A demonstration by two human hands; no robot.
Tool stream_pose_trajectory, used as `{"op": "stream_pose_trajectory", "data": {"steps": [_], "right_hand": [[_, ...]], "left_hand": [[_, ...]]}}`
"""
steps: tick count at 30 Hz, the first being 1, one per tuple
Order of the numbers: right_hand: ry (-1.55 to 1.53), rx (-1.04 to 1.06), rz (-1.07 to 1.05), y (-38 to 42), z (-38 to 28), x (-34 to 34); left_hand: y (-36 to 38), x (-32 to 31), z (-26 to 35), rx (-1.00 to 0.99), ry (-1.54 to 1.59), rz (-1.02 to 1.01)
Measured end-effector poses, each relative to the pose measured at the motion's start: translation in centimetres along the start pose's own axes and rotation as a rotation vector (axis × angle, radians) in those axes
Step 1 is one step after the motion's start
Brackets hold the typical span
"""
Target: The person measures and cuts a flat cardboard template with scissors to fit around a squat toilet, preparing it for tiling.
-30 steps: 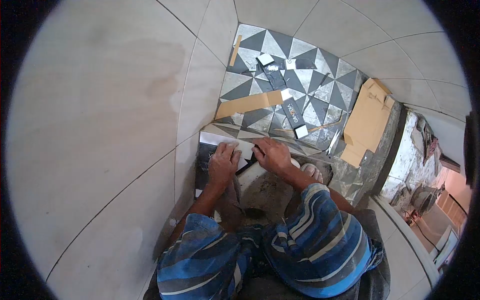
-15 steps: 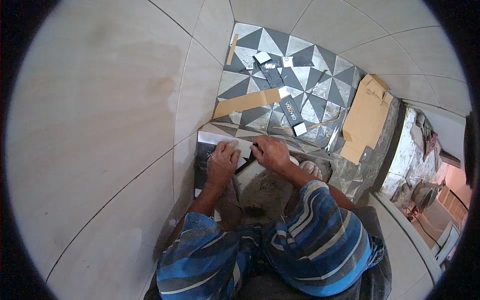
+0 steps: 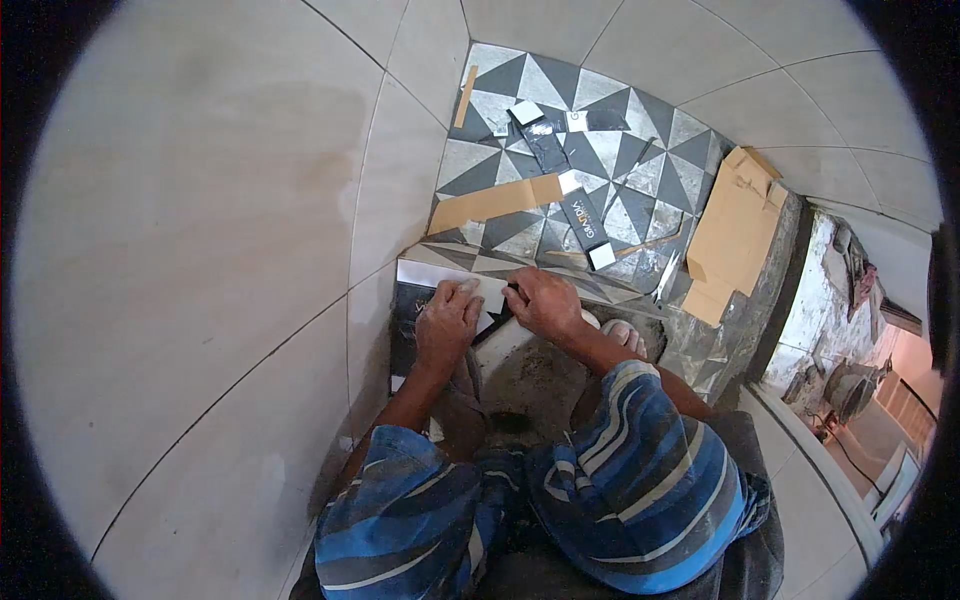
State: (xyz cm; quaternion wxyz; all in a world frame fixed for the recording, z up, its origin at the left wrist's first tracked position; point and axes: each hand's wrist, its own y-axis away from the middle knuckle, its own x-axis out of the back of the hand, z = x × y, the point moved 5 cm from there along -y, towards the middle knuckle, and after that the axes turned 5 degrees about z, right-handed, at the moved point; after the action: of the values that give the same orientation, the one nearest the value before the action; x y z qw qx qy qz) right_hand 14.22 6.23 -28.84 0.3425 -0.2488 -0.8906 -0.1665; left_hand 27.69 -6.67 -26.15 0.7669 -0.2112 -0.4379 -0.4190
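A piece of black-and-white printed cardboard (image 3: 409, 302) lies low in front of me, close to the left wall. My left hand (image 3: 447, 322) rests on it with bent fingers pressed together at its white part. Beside it, my right hand (image 3: 545, 304) pinches a dark edge of the cardboard between curled fingers. Whether a small tool is in the right fingers cannot be seen. Beneath the hands is a pale surface with a grey, dusty patch (image 3: 530, 375), partly covered by my arms.
Patterned grey-and-white triangle tiles (image 3: 505, 78) cover the floor ahead. On them lie a brown cardboard strip (image 3: 495, 205), a black printed box strip (image 3: 583, 220) and a large cardboard sheet (image 3: 735, 235). Beige tiled walls (image 3: 230, 220) close in on the left and back.
Almost nothing differs. Both hands stay at the cardboard, with only a very slight shift of fingers and view.
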Motion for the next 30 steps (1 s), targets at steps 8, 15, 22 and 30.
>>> {"op": "stream_pose_trajectory", "data": {"steps": [8, 15, 22, 30], "right_hand": [[0.004, -0.027, -0.006, -0.04, 0.01, -0.08], [0.046, 0.019, -0.02, -0.01, -0.09, -0.22], [0.047, 0.025, -0.022, 0.05, 0.02, -0.44], [0.059, 0.073, 0.017, -0.07, -0.42, -0.05]], "left_hand": [[-0.06, 0.19, 0.21, 0.034, 0.006, -0.017], [-0.02, -0.08, 0.0, 0.02, -0.001, -0.007], [0.08, -0.14, -0.04, 0.032, -0.019, -0.025], [-0.01, 0.02, 0.11, 0.039, -0.022, -0.034]]}}
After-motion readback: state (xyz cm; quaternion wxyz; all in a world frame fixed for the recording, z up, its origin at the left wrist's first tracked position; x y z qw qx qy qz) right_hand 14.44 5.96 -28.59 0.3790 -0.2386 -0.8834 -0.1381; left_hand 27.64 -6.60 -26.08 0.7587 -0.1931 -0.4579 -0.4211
